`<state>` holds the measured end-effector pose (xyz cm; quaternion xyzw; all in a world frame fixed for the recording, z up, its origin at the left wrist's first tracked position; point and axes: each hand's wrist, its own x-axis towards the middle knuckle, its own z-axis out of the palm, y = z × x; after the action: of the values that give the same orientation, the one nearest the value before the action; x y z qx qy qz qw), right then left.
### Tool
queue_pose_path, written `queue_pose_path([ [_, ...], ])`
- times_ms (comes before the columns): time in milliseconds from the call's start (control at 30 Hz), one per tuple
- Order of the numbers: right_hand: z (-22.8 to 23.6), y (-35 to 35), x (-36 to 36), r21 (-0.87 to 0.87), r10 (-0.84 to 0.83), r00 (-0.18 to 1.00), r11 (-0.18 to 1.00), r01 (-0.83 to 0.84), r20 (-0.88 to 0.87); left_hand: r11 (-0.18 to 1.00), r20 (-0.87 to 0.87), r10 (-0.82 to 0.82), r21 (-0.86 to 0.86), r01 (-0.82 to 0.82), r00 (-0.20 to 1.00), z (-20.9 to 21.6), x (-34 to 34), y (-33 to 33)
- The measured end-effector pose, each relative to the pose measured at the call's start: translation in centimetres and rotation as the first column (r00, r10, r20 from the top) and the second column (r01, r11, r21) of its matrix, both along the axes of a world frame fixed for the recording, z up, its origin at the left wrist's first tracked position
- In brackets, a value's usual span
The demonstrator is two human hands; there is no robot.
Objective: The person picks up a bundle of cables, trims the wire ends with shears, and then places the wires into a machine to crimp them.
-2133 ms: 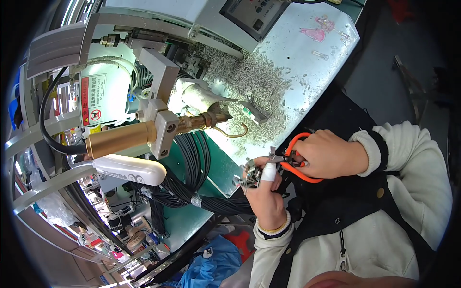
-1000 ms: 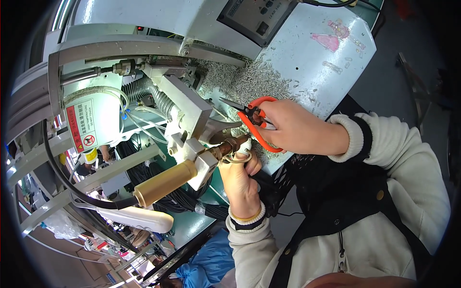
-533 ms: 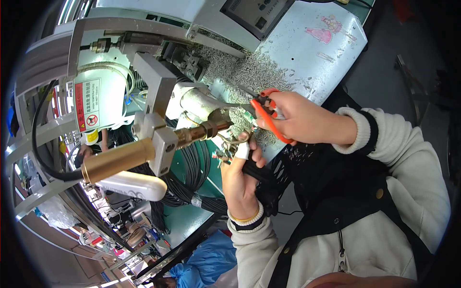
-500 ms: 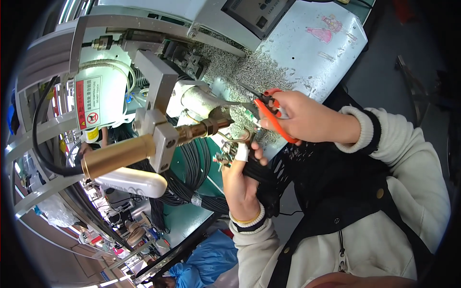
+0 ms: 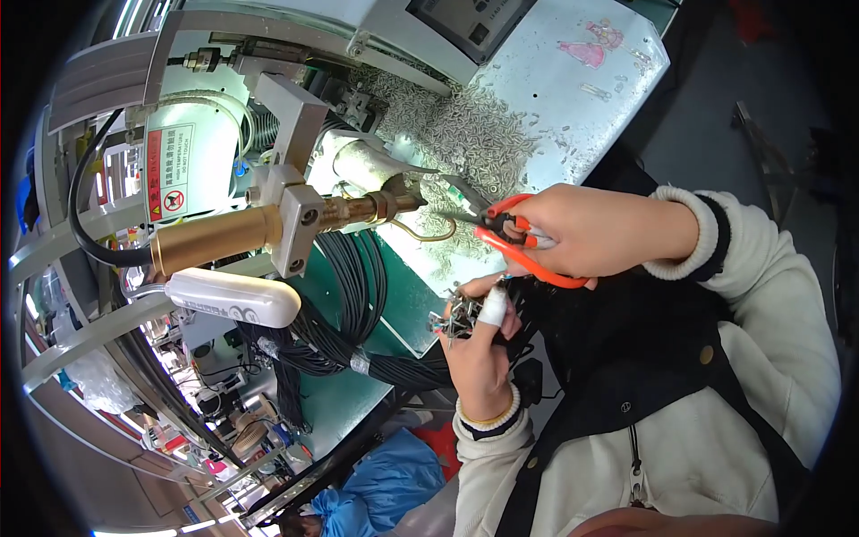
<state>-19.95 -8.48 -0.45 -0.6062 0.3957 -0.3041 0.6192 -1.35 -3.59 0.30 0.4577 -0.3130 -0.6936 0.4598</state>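
Two hands: the left hand (image 5: pixel 480 356) sits lower and nearer the person's apron (image 5: pixel 626 313); the right hand (image 5: pixel 586 234) is above it and to its right, close by.
Left grip: fingers curled closed on a bunch of metal-tipped wires (image 5: pixel 460 317); one finger wears a white wrap (image 5: pixel 493 307).
Right grip: fingers wrapped firmly about orange-handled pliers (image 5: pixel 495 224), nose pointing left toward the curved brass tube (image 5: pixel 422 236); at this size I cannot tell whether the jaws are parted or the nose touches the tube.
Since half a second ago: the left hand has drawn back from the tube toward the person, bringing the wires along; the pliers have come down from above the tip of the brass iron (image 5: pixel 215 240) to just right of it.
Plate edge: the pale metal plate (image 5: pixel 595 107) ends in a slanting front edge; the wires are by its lower end, while the right forearm crosses over farther up.
Open room: a gap separates the left hand from the tube; left of the wires, the black cable bundle (image 5: pixel 356 285) lies on the green surface (image 5: pixel 353 407).
Clippings: a heap of small metal pieces (image 5: pixel 488 139) lies loose on the plate, thickest behind the iron's tip, thinning rightward toward pink stickers (image 5: pixel 586 52).
Bag: a crumpled clear plastic bag (image 5: pixel 94 380) is at far left.
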Motion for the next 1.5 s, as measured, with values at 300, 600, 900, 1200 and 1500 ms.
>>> queue_pose_path([
  [300,-1.2,1.7,0.9,-0.939,-0.434,0.868,0.331,-0.096,-0.242,0.963,0.407,0.244,-0.206,-0.171,0.880,-0.7,-1.9,0.3],
  [600,-3.1,1.5,1.3,-0.766,-0.304,0.953,0.610,0.201,0.008,0.918,0.480,0.313,-0.375,-0.131,0.820,-1.6,-1.7,1.0],
  [900,-1.8,1.9,1.2,0.289,-0.105,0.921,0.957,-0.009,0.376,0.853,0.537,0.454,-0.493,-0.172,0.711,-2.2,-2.8,1.4],
  [1200,-2.6,3.5,2.1,-0.527,-0.317,0.944,0.819,0.226,-0.088,0.826,0.543,0.439,-0.558,-0.083,0.716,-2.3,-3.6,1.7],
  [1500,-2.7,2.4,1.9,-0.005,-0.180,0.965,0.983,0.184,0.193,0.895,0.539,0.348,-0.434,-0.101,0.767,-1.5,-2.9,1.1],
])
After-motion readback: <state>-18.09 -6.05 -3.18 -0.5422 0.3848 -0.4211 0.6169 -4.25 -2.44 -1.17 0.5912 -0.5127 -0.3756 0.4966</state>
